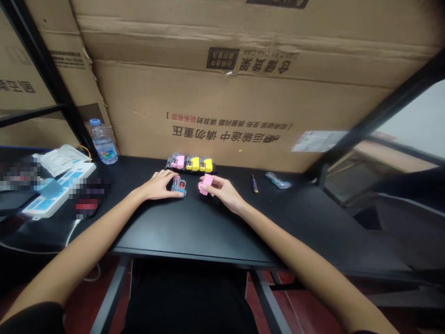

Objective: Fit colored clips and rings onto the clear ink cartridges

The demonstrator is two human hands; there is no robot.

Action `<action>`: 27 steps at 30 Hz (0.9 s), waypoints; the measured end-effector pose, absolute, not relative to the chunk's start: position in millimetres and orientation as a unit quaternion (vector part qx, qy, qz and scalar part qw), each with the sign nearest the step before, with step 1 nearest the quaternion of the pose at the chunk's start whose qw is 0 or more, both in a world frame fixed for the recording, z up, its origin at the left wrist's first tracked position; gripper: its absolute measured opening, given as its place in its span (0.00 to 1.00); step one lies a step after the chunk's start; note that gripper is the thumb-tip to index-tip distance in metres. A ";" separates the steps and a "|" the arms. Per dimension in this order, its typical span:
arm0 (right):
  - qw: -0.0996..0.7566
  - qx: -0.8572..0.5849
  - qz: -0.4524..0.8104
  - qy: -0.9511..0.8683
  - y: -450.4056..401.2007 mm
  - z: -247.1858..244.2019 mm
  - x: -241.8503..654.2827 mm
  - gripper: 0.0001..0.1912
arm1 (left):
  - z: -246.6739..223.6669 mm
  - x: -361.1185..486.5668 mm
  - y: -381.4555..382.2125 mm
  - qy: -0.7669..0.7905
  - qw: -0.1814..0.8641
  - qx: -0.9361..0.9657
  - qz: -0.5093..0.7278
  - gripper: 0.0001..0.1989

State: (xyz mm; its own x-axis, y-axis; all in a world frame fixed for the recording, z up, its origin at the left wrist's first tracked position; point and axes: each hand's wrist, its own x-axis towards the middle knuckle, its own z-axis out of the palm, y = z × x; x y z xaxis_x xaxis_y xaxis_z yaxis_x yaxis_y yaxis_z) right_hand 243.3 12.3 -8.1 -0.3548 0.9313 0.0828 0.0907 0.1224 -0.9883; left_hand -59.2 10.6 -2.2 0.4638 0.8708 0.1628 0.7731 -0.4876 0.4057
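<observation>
A black desk [194,227] is backed by a large cardboard carton [222,120]. A row of pink and yellow plastic parts [191,163] is used here as the reference. Well left of the row, a power strip [59,190] and a water bottle [103,143] are placed; to its right, a small screwdriver [255,183] is laid. Just in front of the row, a clear casing [179,185] is touched by the left hand [158,185], though whether it is gripped cannot be told. A pink plastic piece [206,184] is pinched by the right hand [222,191].
</observation>
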 end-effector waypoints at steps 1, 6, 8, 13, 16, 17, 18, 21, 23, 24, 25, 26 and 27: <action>0.399 -0.403 0.525 -0.634 12.3 -8.3 243.3 0.31 | -1.8 -58.0 10.1 0.486 0.143 0.843 0.178 0.44; 0.405 -0.382 0.542 -0.629 10.3 -9.0 240.9 0.28 | 0.0 -47.2 4.1 0.440 0.200 0.840 0.244 0.43; 0.403 -0.376 0.548 -0.629 8.8 -8.1 239.3 0.26 | -2.9 -41.1 1.0 0.409 0.231 0.839 0.274 0.42; 0.408 -0.375 0.540 -0.633 5.8 -5.8 237.0 0.24 | -10.9 -27.5 -6.6 0.369 0.264 0.835 0.310 0.36; 0.409 -0.374 0.549 -0.626 5.4 -6.5 237.2 0.24 | -9.7 -22.6 -10.0 0.362 0.267 0.833 0.322 0.35; 0.406 -0.373 0.555 -0.622 5.4 -7.1 237.3 0.24 | -8.6 -21.5 -10.7 0.359 0.266 0.833 0.326 0.35; 0.404 -0.373 0.562 -0.618 5.4 -7.8 237.3 0.24 | -7.5 -20.7 -11.2 0.356 0.265 0.833 0.331 0.35; 0.404 -0.369 0.573 -0.611 5.3 -10.4 236.6 0.25 | -6.4 -19.5 -11.1 0.350 0.270 0.832 0.334 0.36; 0.407 -0.368 0.574 -0.608 5.2 -12.2 235.9 0.25 | -8.1 -19.0 -10.3 0.351 0.284 0.828 0.332 0.36; 0.408 -0.368 0.574 -0.607 5.1 -13.2 235.7 0.25 | -9.6 -18.6 -9.8 0.352 0.292 0.825 0.333 0.37; 0.408 -0.369 0.574 -0.606 5.2 -14.1 235.5 0.25 | -11.3 -18.1 -9.2 0.355 0.300 0.820 0.336 0.37; 0.410 -0.370 0.574 -0.605 5.3 -15.0 235.4 0.25 | -13.1 -17.5 -8.6 0.358 0.307 0.814 0.340 0.38; 0.410 -0.371 0.574 -0.604 5.4 -15.9 235.2 0.25 | -14.8 -16.8 -8.0 0.361 0.315 0.807 0.345 0.39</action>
State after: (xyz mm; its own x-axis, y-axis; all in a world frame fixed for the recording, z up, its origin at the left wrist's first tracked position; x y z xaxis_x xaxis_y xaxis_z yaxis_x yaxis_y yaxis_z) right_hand 235.2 5.4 -15.9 -0.3885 0.9188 0.0699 -0.0230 0.0662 -0.9975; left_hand -16.8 -8.0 -14.8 0.5018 0.7998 0.3296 0.3655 -0.5414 0.7572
